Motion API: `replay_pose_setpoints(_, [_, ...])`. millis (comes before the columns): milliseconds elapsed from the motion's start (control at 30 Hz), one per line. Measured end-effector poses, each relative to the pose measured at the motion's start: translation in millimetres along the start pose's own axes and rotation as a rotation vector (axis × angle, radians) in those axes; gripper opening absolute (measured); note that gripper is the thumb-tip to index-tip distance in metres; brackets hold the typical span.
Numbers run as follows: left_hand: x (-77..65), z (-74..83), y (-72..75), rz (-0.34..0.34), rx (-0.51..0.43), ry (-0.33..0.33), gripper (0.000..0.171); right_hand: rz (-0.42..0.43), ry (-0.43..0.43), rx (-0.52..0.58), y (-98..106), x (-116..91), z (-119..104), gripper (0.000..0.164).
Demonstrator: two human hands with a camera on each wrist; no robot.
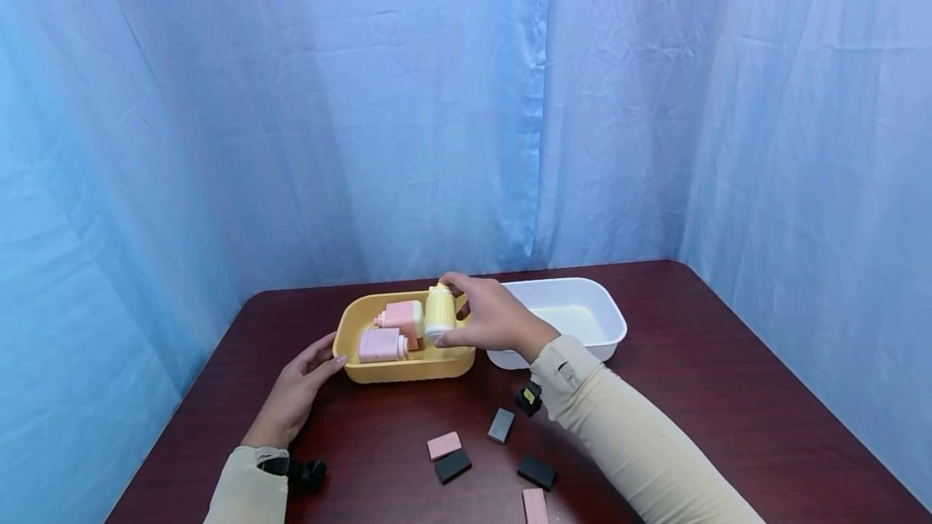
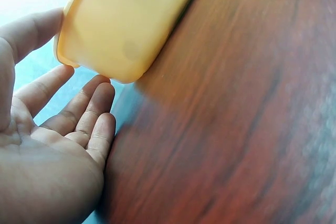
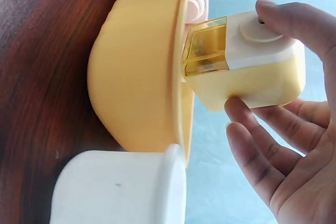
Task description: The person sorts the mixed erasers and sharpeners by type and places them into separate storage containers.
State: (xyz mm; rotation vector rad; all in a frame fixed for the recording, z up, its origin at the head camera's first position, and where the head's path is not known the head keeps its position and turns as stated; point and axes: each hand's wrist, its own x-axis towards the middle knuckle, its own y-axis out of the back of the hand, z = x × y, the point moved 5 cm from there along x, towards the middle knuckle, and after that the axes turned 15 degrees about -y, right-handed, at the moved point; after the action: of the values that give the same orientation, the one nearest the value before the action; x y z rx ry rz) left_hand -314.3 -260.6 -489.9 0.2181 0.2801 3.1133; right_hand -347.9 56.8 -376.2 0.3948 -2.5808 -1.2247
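My right hand (image 1: 498, 315) pinches a yellow and white pencil sharpener (image 3: 249, 74) over the right part of a yellow tray (image 1: 408, 373). In the right wrist view, the thumb presses its white face and fingertips touch its yellow side; its see-through amber section points toward the tray. Two pink pencil sharpeners, a paler one (image 1: 380, 345) in front and a pink and cream one (image 1: 400, 315) behind, lie inside the tray. At the tray's left end is my left hand (image 1: 297, 385), thumb and fingertips touching the rim, fingers loosely extended in the left wrist view.
A white tray (image 1: 612, 331) stands right beside the yellow one, partly behind my right wrist. Nearer on the dark wooden table (image 1: 379, 459) lie several small blocks: pink (image 1: 444, 445), black (image 1: 453, 466), grey (image 1: 501, 425), another black (image 1: 536, 471) and another pink (image 1: 535, 505).
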Motion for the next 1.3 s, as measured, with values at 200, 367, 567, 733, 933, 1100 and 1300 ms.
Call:
replay_pose_setpoints(200, [2.9, -1.4, 1.0, 0.006, -0.005, 0.004, 0.075, -0.002, -0.040, -0.018, -8.5, 7.6, 8.9, 0.091])
replay_pose_setpoints(367, [2.8, -1.6, 1.0, 0.004, -0.005, 0.002, 0.076, -0.020, -0.075, 0.002, -15.5, 11.1, 14.2, 0.086])
replay_pose_setpoints(567, [2.0, 0.5, -0.2, -0.001, -0.008, -0.013, 0.073, -0.030, -0.101, 0.036, -20.7, 13.7, 17.5, 0.087])
replay_pose_setpoints(733, [2.6, 0.4, -0.8, 0.001, 0.002, -0.006, 0.074, -0.036, -0.120, 0.039, -24.5, 15.2, 20.2, 0.088])
replay_pose_setpoints(933, [3.3, -1.8, -0.2, -0.001, 0.000, -0.001, 0.076, -0.039, -0.132, 0.046, -27.8, 15.8, 22.2, 0.090])
replay_pose_setpoints(1100, [2.5, -1.1, -0.3, -0.004, 0.011, -0.007, 0.076, -0.053, -0.139, 0.028, -29.8, 16.7, 22.9, 0.095])
replay_pose_setpoints(1300, [1.0, 0.9, -0.6, -0.003, 0.002, -0.005, 0.075, -0.093, -0.143, 0.028, -32.0, 16.5, 20.6, 0.097])
